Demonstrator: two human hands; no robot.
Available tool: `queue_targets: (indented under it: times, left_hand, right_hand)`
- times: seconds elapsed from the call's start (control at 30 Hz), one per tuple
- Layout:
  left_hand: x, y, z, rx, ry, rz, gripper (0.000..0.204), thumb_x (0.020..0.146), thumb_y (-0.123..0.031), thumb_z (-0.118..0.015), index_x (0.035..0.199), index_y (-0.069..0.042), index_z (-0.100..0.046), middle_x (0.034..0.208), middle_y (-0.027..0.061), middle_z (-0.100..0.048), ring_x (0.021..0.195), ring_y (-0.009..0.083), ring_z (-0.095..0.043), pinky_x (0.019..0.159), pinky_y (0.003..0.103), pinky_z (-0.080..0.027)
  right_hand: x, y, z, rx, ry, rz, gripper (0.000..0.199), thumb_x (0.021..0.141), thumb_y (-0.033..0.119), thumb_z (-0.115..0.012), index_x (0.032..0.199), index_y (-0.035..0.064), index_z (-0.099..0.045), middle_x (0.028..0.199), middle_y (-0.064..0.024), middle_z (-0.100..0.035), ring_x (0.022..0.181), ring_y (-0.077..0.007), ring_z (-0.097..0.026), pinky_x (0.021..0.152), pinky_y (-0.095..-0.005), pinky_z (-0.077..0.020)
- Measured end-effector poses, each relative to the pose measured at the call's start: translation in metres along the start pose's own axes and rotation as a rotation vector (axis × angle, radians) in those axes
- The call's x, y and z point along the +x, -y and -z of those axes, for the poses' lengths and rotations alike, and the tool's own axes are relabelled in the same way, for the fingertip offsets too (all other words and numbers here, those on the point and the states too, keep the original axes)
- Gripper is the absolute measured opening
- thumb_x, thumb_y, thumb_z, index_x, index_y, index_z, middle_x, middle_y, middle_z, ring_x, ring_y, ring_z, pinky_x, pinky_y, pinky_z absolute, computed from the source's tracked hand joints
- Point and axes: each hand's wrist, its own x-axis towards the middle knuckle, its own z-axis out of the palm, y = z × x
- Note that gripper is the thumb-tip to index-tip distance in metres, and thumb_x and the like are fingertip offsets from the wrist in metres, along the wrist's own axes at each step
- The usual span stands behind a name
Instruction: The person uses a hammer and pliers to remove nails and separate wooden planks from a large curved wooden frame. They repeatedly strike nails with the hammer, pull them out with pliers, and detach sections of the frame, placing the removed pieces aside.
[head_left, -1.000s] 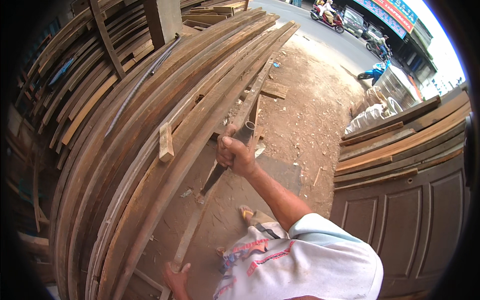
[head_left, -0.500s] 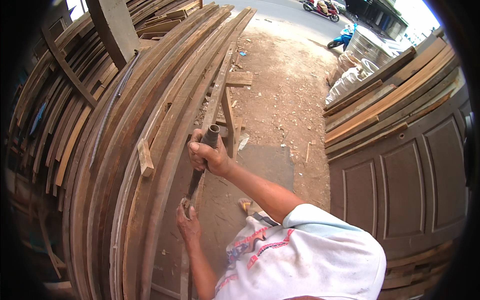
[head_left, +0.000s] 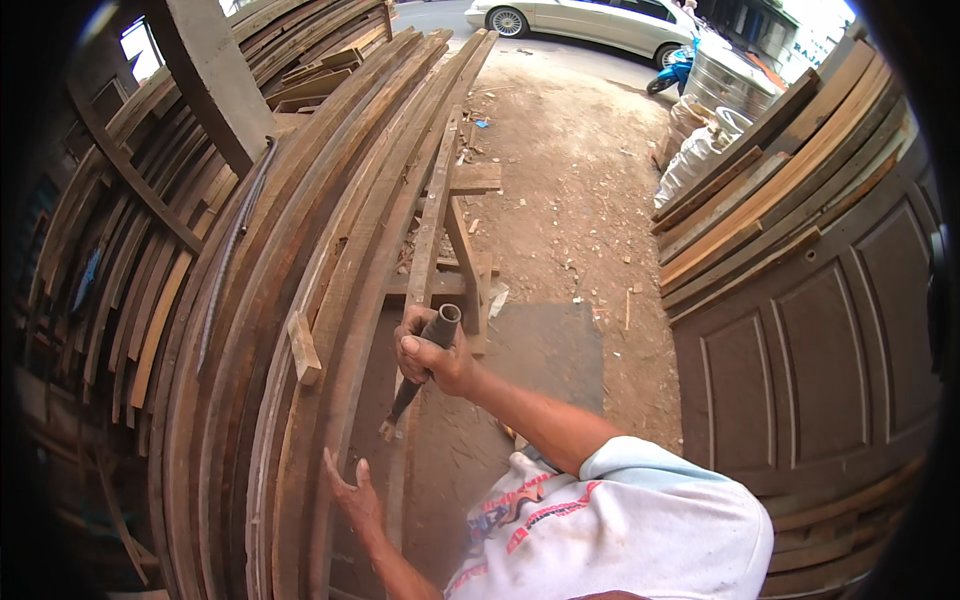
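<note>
We had a dark tube in the right hand, just below the middle of the frame, with the fingers and thumb clamped around it. The tube stood tilted, its hollow round mouth up and to the right, its body narrowing toward a paler tip at the lower left. Its skin looked dull, brownish black, with a lighter worn rim. We held the left hand open at the lower centre, fingers and thumb apart, just beside the planks and below the tip.

A narrow wooden strip ran up the frame beyond the right hand, beside a wooden leg. Long brown planks filled the left half, with a short block and a ridged metal rod lying on them. A dark flat sheet covered part of the dusty ground, which was strewn with chips. We saw a panelled door at the right, a grey post at the upper left and a pale car on the road at the top.
</note>
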Motion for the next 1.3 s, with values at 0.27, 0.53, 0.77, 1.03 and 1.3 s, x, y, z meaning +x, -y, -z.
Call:
queue_targets:
  times: [0.27, 0.53, 0.77, 1.03, 1.3]
  left_hand:
    - [-0.09, 0.075, 0.073, 0.305, 0.17, 0.413, 0.092, 0.082, -0.06, -0.079, 0.149, -0.003, -0.054, 0.151, 0.0258, -0.052, 0.142, 0.0423, -0.047, 0.116, 0.054, -0.041]
    - [-0.185, 0.102, 0.168, 0.375, 0.409, 0.555, 0.105, 0.065, -0.049, -0.094, 0.149, -0.003, -0.053, 0.151, 0.0269, -0.053, 0.143, 0.0403, -0.048, 0.117, 0.052, -0.04]
    - [-0.218, 0.144, 0.165, 0.223, 0.331, 0.661, 0.09, 0.068, -0.032, -0.096, 0.144, -0.005, -0.056, 0.139, 0.0247, -0.064, 0.133, 0.0426, -0.057, 0.111, 0.05, -0.045]
    - [-0.227, 0.157, 0.163, 0.355, 0.211, 0.629, 0.08, 0.077, -0.03, -0.091, 0.145, -0.008, -0.056, 0.139, 0.0241, -0.063, 0.132, 0.0425, -0.057, 0.111, 0.051, -0.046]
    - [-0.241, 0.184, 0.151, 0.492, 0.189, 0.575, 0.071, 0.08, -0.052, -0.085, 0.138, -0.014, -0.067, 0.123, 0.0183, -0.074, 0.119, 0.039, -0.068, 0.104, 0.05, -0.05]
  right_hand:
    - [-0.026, -0.002, -0.021, -0.287, 0.071, 0.016, 0.032, 0.096, 0.033, -0.074, 0.088, 0.0082, -0.054, 0.071, 0.0032, -0.052, 0.062, -0.006, -0.048, 0.054, -0.0253, -0.0396]
    - [-0.059, -0.021, -0.076, -0.609, 0.208, 0.165, 0.02, 0.091, 0.016, -0.077, 0.089, 0.0057, -0.059, 0.079, -0.0014, -0.059, 0.071, -0.011, -0.055, 0.063, -0.0295, -0.0456]
    - [-0.09, -0.033, -0.066, -0.567, 0.061, 0.265, 0.02, 0.095, 0.018, -0.073, 0.093, 0.0023, -0.062, 0.082, -0.0046, -0.066, 0.07, -0.0103, -0.057, 0.063, -0.0278, -0.0467]
    - [-0.11, -0.034, -0.117, -0.955, 0.46, 0.192, 0.027, 0.078, 0.013, -0.089, 0.086, 0.0067, -0.064, 0.076, -0.0061, -0.067, 0.065, -0.0171, -0.062, 0.059, -0.0327, -0.0492]
    - [-0.141, -0.044, -0.117, -0.992, 0.551, 0.131, 0.022, 0.089, 0.016, -0.085, 0.089, 0.0031, -0.067, 0.077, -0.002, -0.065, 0.07, -0.0114, -0.056, 0.066, -0.0274, -0.0477]
